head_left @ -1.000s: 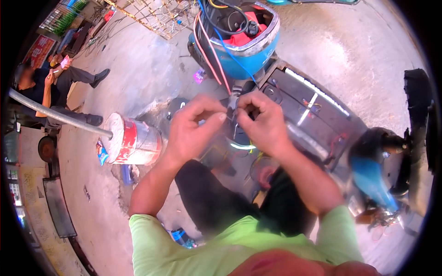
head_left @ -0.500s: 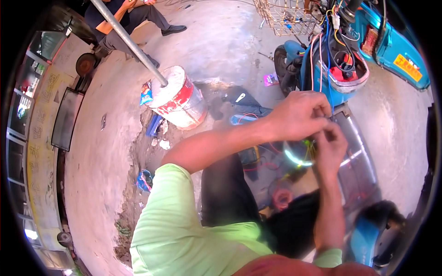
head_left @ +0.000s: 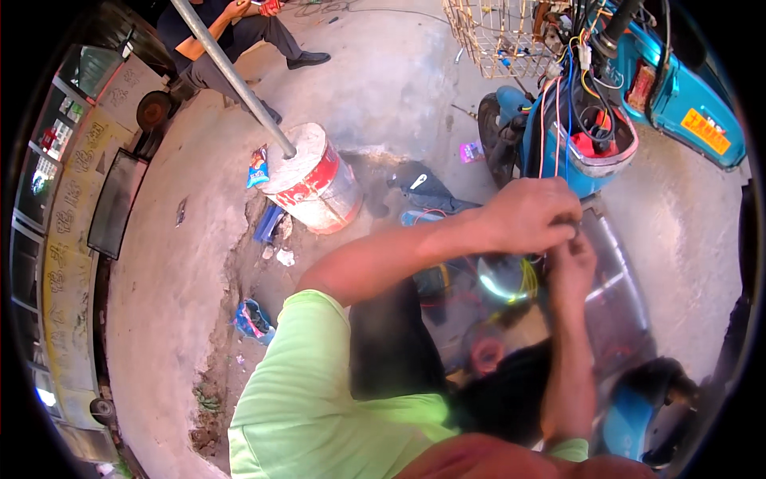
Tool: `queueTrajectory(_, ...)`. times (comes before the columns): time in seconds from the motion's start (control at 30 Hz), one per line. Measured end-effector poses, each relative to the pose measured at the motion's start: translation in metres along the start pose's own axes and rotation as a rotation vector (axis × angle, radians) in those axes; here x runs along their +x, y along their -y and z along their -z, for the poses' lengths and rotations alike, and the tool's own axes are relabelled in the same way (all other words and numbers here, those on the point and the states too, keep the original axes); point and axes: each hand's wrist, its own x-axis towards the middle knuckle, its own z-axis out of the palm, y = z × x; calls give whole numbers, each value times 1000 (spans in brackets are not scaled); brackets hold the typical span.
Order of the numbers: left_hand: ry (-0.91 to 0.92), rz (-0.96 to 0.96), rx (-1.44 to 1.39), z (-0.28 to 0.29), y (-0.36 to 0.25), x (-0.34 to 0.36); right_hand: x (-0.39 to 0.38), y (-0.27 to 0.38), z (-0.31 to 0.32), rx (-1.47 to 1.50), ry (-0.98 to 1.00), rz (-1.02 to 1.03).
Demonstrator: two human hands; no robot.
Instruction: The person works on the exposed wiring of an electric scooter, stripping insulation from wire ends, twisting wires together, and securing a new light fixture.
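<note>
My left hand (head_left: 533, 215) reaches across from the left, its fingers closed in a pinch. Just below it, the fingertips of my right hand (head_left: 570, 267) are also pinched and meet the left fingertips. Pink wires (head_left: 543, 132) and a blue wire (head_left: 568, 148) run down from the opened front of a blue electric scooter (head_left: 590, 182) to my hands. The wire ends between the fingers are hidden. Under my hands lies a coil of yellow-green wire (head_left: 528, 279), slightly blurred.
A red roll (head_left: 487, 354) lies near my knees. To the left stands a red-and-white bucket (head_left: 323, 188) with a metal pole (head_left: 231, 72) rising from it. A wire basket (head_left: 499, 40) hangs above the scooter's wheel. A seated person (head_left: 231, 36) is at the far left.
The whole view has shifted slightly, so the surroundings sit lower. My fingertips have drawn closer together, with the left hand slightly lower in the picture.
</note>
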Motion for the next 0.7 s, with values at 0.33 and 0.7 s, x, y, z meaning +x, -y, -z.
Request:
queueTrajectory(0.33, -2, 151, 297, -6, -5, 9, 4, 2, 0, 15, -51, -4)
queueTrajectory(0.7, -218, 88, 6, -10, 7, -5, 6, -2, 9, -44, -41, 48)
